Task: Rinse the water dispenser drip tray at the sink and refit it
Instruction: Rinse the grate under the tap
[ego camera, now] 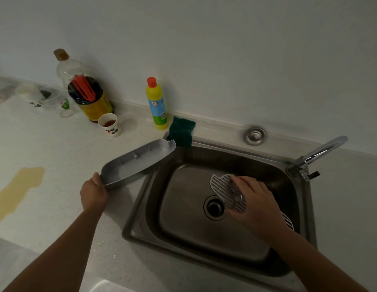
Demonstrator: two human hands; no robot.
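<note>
The grey drip tray (139, 165) was held above the counter (57, 144) at the left side of the sink (141, 207), its far end reaching over the sink's back-left corner and its open side facing up and towards the basin. The left hand (93, 194) gripped the tray's near end, thumb over the rim and fingers curled beneath. Over the basin, the right hand (255, 203) held the tray's slotted grate (222, 184), fingers curled across its top, so that one rounded end showed left of the hand and the other end showed past the wrist. The grate hung just right of the drain (214, 207). A chrome tap (322, 152) stood at the sink's back-right corner, and a round metal cap (255, 135) sat on the ledge behind the basin. A green cloth (181, 131) lay draped at the back-left corner, just beside a yellow detergent bottle (157, 104). Further left stood a paper cup (110, 124) with brown liquid in it, a dark bottle (90, 100) with a yellow label and a clear bottle (66, 66). A yellowish spill (17, 190) spread across the counter at the far left.
</note>
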